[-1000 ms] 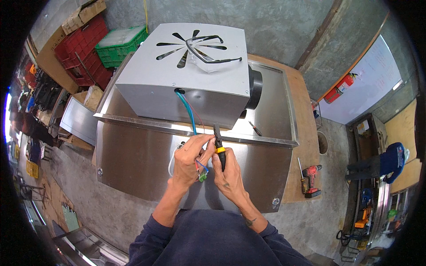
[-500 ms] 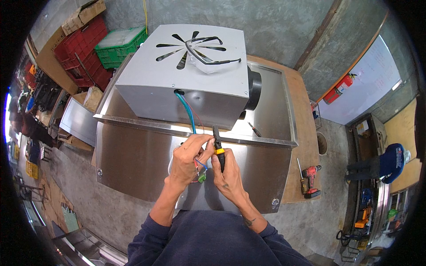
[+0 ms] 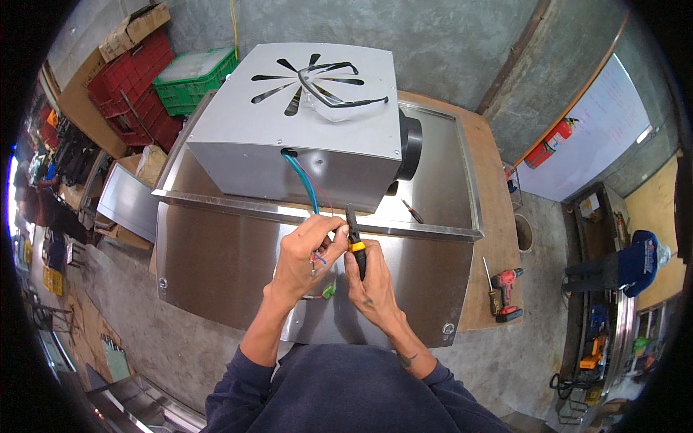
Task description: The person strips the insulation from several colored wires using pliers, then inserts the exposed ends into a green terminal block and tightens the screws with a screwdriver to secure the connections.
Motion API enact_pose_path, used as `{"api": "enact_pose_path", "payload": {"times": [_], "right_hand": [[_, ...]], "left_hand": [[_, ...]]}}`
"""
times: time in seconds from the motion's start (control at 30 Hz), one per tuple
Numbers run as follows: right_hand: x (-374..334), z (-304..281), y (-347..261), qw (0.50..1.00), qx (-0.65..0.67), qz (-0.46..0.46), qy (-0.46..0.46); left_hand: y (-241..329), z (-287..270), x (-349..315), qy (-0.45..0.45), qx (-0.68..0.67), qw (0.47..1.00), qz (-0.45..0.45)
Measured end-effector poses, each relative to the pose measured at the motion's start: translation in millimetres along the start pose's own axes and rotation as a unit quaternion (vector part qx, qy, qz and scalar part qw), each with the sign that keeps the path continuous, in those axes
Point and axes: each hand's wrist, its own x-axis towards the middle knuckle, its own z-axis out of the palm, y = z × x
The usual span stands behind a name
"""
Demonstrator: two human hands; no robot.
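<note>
Right hand (image 3: 372, 283) is wrapped around the black-and-yellow pliers (image 3: 356, 247), left hand (image 3: 307, 252) is closed on some wires (image 3: 319, 258), fingers right up by the pliers' head. Can't tell if the jaws are biting anything. Blue-green cable (image 3: 303, 179) runs from the metal box (image 3: 343, 171) toward the left hand; green connector (image 3: 329, 291) sits between the hands.

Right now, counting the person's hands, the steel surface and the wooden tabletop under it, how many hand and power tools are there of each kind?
Pliers, in the right hand: 1
Screwdrivers, lying apart: 2
Red drill: 1
Total: 4
</note>
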Motion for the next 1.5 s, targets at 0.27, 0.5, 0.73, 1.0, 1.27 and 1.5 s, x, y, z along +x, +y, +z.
{"api": "enact_pose_path", "payload": {"times": [0.27,0.5,0.73,1.0,1.27,1.5], "right_hand": [[0.9,-1.7,1.7,1.000,0.003,0.004,-0.006],[3.5,-1.3,2.5,1.000,-0.005,-0.028,0.005],[5.1,-1.3,3.6,1.000,-0.007,-0.026,0.000],[9.8,-15.2,11.2,0.999,0.005,-0.038,0.020],[7.2,-24.0,2.7,0.990,-0.049,-0.133,0.017],[-4.2,-19.7,1.2,0.991,-0.081,-0.106,0.001]], "left_hand": [[0.3,-3.2,4.4,-0.017,-0.034,0.999,-0.034],[-2.0,-3.6,4.3,-0.021,-0.052,0.996,-0.076],[-2.8,-3.9,2.2,-0.024,-0.080,0.989,-0.121],[-8.1,-61.9,16.2,-0.310,-0.195,0.928,-0.061],[6.7,-66.2,23.9,-0.271,-0.359,0.868,-0.208],[30.4,-20.0,1.9,-0.158,-0.134,0.947,-0.246]]}}
